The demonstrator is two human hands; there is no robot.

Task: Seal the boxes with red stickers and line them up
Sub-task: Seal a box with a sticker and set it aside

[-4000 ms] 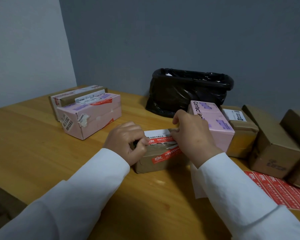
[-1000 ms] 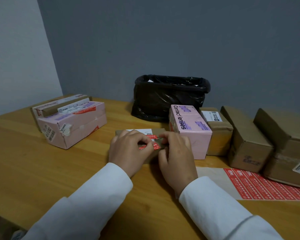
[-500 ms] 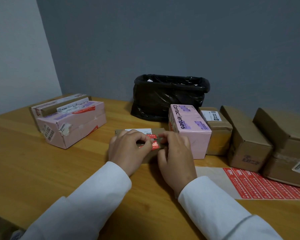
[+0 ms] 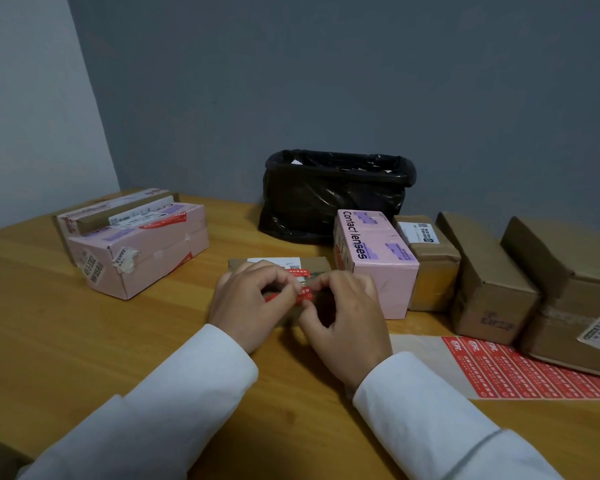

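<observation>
A small brown cardboard box (image 4: 312, 263) lies on the wooden table (image 4: 66, 341) in front of me, mostly hidden by my hands. My left hand (image 4: 253, 303) and my right hand (image 4: 343, 320) meet over its near side, and their fingertips pinch a red sticker (image 4: 303, 294) held against the box. Another red sticker (image 4: 298, 271) lies on the box's top. A sheet of red stickers (image 4: 520, 368) rests at the right. A pink "Contact lenses" box (image 4: 378, 261) stands just right of the small box.
Three brown boxes (image 4: 430, 261) (image 4: 489, 278) (image 4: 575, 299) stand in a row to the right of the pink one. At the left, a long pink box (image 4: 142, 251) with a red sticker lies against another box (image 4: 111, 209). A black-lined bin (image 4: 333, 195) stands at the back.
Since four seconds ago my hands have moved from the box's top to its near side. In the last second they have barely shifted, still working the red sticker.
</observation>
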